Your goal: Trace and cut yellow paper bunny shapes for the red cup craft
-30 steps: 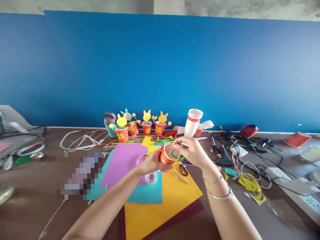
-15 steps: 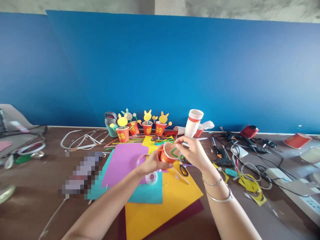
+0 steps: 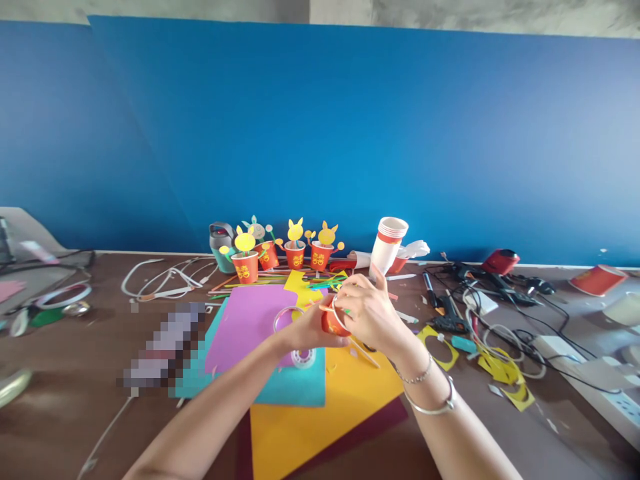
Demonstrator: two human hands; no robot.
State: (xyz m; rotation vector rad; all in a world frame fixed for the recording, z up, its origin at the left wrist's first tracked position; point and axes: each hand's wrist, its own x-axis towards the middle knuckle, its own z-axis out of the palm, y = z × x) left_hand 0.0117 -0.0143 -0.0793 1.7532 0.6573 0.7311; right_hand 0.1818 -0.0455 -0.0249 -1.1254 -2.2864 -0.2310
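Note:
My left hand (image 3: 309,328) is wrapped round a small red paper cup (image 3: 333,325), tilted with its mouth toward the right. Over that mouth lies my right hand (image 3: 371,312), its fingers curled at the rim and partly inside. A bit of green (image 3: 347,311) shows by the right fingertips; what they pinch is mostly hidden. A thin orange stick (image 3: 327,308) juts out at the cup's left side. Under the hands lie purple paper (image 3: 245,327), teal paper (image 3: 295,393) and orange-yellow paper (image 3: 340,413). A roll of tape (image 3: 303,358) rests close to my left wrist.
Red cups with yellow paper figures (image 3: 245,269) stand at the back, beside a grey-green bottle (image 3: 223,248). Farther right are a stack of white cups (image 3: 386,247), glue guns (image 3: 451,317), tangled cables, yellow scraps (image 3: 500,370) and a power strip (image 3: 623,407).
My right hand has moved down and left from above the rim, now covering most of the cup's mouth. The cup has turned in my left hand, its mouth facing more to the right.

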